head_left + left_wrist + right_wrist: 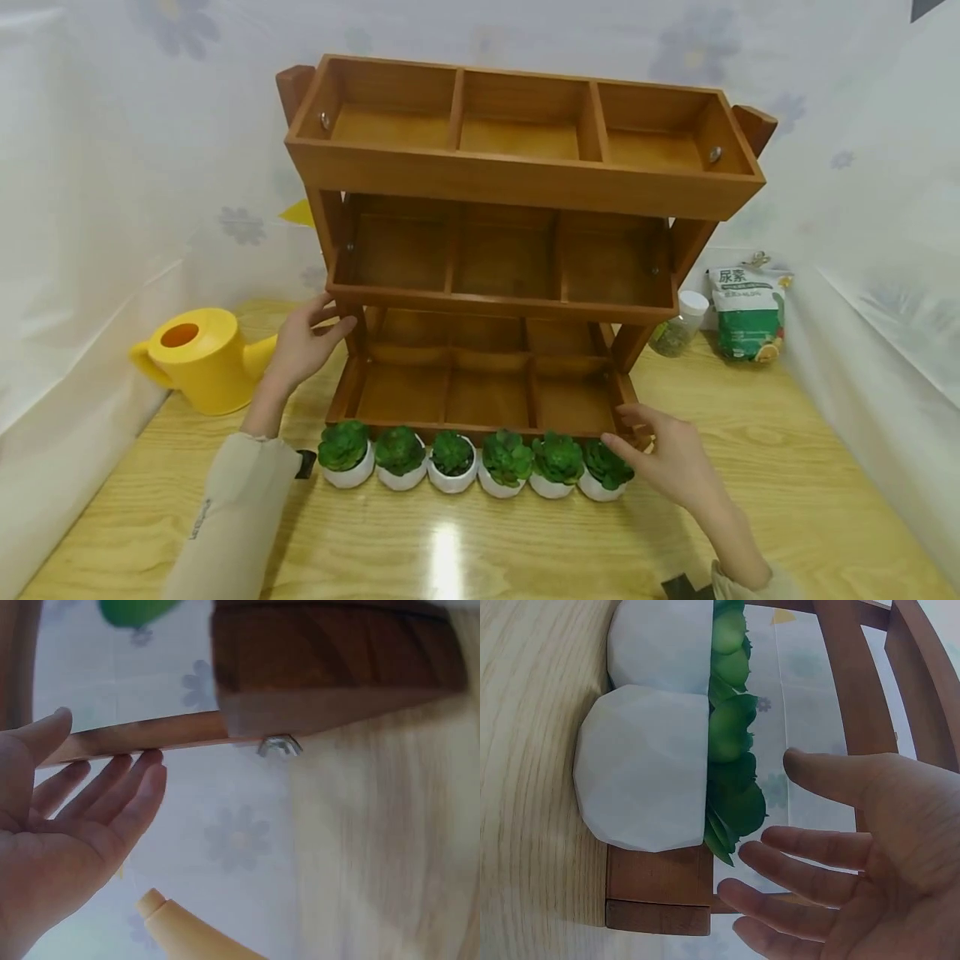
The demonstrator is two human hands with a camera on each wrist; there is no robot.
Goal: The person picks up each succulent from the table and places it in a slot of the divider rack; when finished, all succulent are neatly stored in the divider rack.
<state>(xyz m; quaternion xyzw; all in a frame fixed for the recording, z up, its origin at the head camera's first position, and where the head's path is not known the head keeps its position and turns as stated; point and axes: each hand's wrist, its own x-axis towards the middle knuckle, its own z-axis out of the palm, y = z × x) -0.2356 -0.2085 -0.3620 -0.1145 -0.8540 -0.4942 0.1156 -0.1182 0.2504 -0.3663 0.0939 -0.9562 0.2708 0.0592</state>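
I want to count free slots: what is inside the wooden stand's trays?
The wooden stand shows bare compartments on all three tiers; the upper trays hide part of the lower ones.

Both hands bare: left hand [303, 346], right hand [671, 462]. Beige long sleeves [232, 517] on both arms; small dark lettering on left cuff; black strap [305, 464] at left wrist.
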